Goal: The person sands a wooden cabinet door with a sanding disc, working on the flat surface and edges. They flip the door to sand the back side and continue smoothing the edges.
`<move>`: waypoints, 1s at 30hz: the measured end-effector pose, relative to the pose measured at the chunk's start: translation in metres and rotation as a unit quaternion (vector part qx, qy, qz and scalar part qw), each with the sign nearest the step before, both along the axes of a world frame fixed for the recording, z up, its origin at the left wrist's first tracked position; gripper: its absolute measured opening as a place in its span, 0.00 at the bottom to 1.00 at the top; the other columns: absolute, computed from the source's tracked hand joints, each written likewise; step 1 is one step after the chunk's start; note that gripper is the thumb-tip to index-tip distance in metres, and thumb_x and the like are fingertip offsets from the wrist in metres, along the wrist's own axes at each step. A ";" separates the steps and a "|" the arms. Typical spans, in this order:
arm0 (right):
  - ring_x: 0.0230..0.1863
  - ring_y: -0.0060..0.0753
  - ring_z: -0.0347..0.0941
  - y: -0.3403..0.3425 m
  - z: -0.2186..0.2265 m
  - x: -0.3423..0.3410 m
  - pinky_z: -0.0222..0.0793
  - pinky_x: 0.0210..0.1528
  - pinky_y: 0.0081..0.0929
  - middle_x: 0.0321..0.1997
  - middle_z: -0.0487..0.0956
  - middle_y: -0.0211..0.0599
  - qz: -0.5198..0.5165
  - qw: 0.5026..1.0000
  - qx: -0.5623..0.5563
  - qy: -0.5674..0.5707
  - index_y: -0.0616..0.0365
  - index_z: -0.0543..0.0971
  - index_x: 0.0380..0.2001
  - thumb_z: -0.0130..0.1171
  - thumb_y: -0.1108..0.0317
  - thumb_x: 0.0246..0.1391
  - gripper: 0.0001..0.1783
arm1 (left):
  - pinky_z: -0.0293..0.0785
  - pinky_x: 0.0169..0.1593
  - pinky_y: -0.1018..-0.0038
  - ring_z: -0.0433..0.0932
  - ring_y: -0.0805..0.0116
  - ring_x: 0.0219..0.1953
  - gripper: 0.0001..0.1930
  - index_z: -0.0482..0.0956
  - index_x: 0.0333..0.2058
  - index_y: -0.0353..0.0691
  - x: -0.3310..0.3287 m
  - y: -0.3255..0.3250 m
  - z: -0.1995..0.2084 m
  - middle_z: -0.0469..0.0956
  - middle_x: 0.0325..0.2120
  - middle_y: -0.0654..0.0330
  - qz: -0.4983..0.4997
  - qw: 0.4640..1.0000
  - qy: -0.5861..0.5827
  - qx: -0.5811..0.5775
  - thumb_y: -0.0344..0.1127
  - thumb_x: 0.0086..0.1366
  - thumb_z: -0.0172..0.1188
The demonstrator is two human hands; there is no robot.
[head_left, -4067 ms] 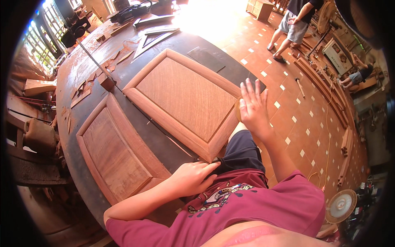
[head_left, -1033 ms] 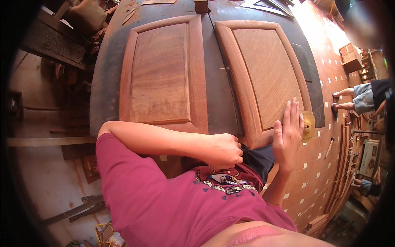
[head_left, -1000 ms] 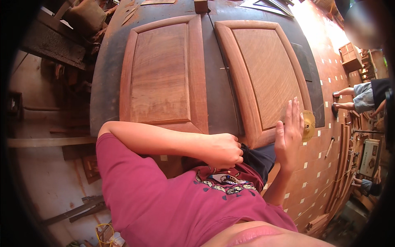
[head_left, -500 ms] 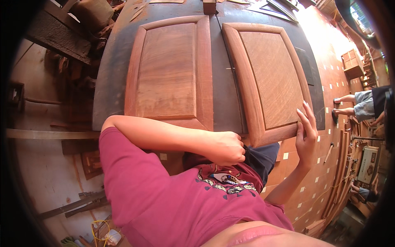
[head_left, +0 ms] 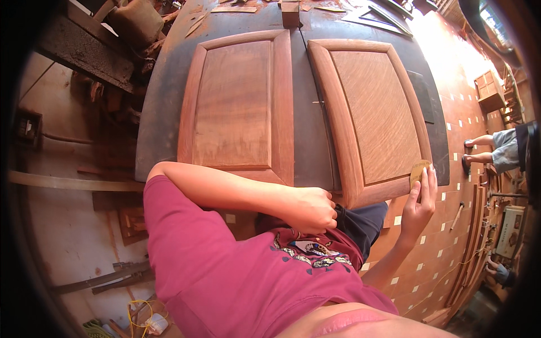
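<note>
My right hand (head_left: 420, 205) is at the near right corner of a wooden panel door (head_left: 383, 107). Between its fingers and thumb is a small yellowish-brown piece of sandpaper (head_left: 418, 171), which touches the frame's edge. Curled into a fist, my left hand (head_left: 313, 209) is held at my waist, just below the table's near edge; whatever may be inside it is hidden. A second wooden panel door (head_left: 234, 104) lies flat to the left, with my left forearm passing in front of its near edge. Both doors have raised frames and a gently arched far end.
Under the doors is a dark tabletop (head_left: 160, 112). A wooden block (head_left: 291, 14) and thin wood scraps (head_left: 234, 9) lie at its far side. On the right, the tiled floor holds a hammer (head_left: 457, 215), long boards (head_left: 472, 242) and a person standing (head_left: 501, 149).
The sandpaper now shows in my right hand, which has shifted slightly nearer along the door's right edge. My left fist stays at my waist. The whole view has shifted slightly.
</note>
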State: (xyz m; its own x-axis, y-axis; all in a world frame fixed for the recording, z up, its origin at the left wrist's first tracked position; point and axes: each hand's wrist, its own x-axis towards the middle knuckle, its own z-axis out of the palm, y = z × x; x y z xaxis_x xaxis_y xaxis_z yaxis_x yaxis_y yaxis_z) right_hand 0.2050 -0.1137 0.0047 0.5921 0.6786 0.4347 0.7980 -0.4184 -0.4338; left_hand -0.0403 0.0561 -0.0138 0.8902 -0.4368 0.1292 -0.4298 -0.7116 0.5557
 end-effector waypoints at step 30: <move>0.79 0.57 0.57 -0.006 -0.002 -0.006 0.53 0.78 0.51 0.77 0.68 0.48 0.038 0.998 -0.039 -0.019 0.64 0.73 0.68 0.57 0.61 0.63 0.32 | 0.79 0.44 0.58 0.83 0.54 0.37 0.11 0.81 0.31 0.38 0.002 -0.001 -0.001 0.81 0.28 0.56 -0.003 1.000 0.006 0.008 0.41 0.63 0.62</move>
State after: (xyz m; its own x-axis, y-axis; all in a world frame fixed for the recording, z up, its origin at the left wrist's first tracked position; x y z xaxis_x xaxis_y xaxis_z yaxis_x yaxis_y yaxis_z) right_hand 0.1990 -0.1199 0.0022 0.5224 0.7529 0.4004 0.8435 -0.3875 -0.3719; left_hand -0.0379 0.0549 -0.0143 0.8889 -0.4447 0.1103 -0.4274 -0.7182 0.5491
